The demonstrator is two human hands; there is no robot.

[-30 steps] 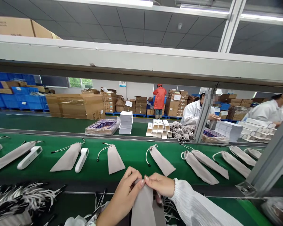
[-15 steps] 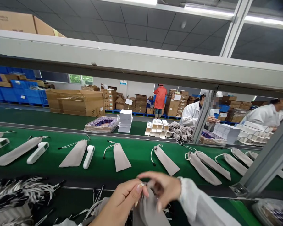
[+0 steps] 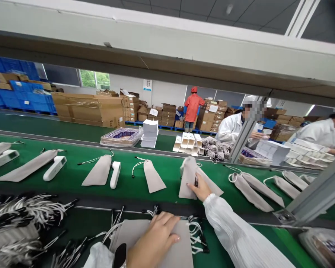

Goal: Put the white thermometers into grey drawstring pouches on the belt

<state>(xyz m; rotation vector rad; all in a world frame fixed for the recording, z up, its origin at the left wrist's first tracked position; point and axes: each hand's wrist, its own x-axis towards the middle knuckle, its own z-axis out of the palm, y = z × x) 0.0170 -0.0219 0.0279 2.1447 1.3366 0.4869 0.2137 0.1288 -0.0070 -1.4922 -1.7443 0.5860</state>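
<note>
Over the green belt, my right hand (image 3: 201, 189) pinches a grey drawstring pouch (image 3: 188, 182) by its lower right side. That pouch partly covers another grey pouch (image 3: 210, 181) lying behind it. My left hand (image 3: 158, 238) rests palm down, fingers stretched out, on a pile of flat grey pouches (image 3: 182, 247) at the near edge. White cords with black stoppers (image 3: 197, 234) stick out from the pile's right side. Left of the held pouch, a single pouch (image 3: 154, 176) lies on the belt.
The green belt (image 3: 72, 169) also carries white handheld devices (image 3: 115, 175) beside pouches. A heap of corded pouches (image 3: 16, 234) lies at the near left. A slanted metal post (image 3: 318, 197) stands at the right, and a shelf beam (image 3: 167, 33) crosses above. White-coated co-workers (image 3: 230, 126) sit opposite.
My right hand has moved forward from beside my left, carrying a pouch out over the belt. My left hand has let go and flattened onto the pile. The view has tilted down.
</note>
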